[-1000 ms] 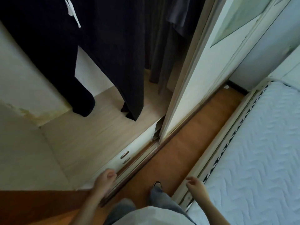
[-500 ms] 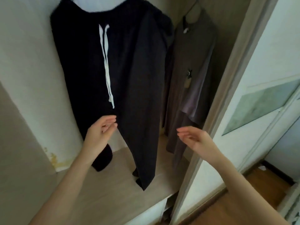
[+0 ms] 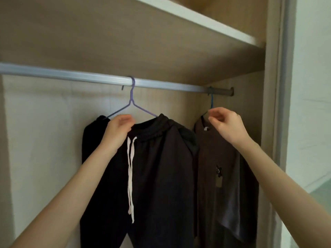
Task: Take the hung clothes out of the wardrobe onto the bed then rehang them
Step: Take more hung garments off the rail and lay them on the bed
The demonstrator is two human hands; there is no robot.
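Observation:
Black trousers (image 3: 157, 169) with a white drawstring hang from a purple wire hanger (image 3: 132, 101) on the silver wardrobe rail (image 3: 71, 76). My left hand (image 3: 116, 130) is closed on the hanger's lower bar at the waistband. To the right a dark grey shirt (image 3: 220, 165) hangs on a blue hanger (image 3: 211, 102) near the rail's right end. My right hand (image 3: 227, 123) pinches that blue hanger just above the shirt collar. Both hooks sit over the rail.
A wooden shelf (image 3: 197, 17) runs above the rail. The wardrobe's right side panel (image 3: 272, 122) stands close to the shirt, with a sliding door frame (image 3: 290, 104) beyond it. The pale back wall (image 3: 44, 140) shows left of the trousers.
The view has swung up from the floor to the rail. Both hands rose from hip height, reached into the wardrobe and closed on the two hangers.

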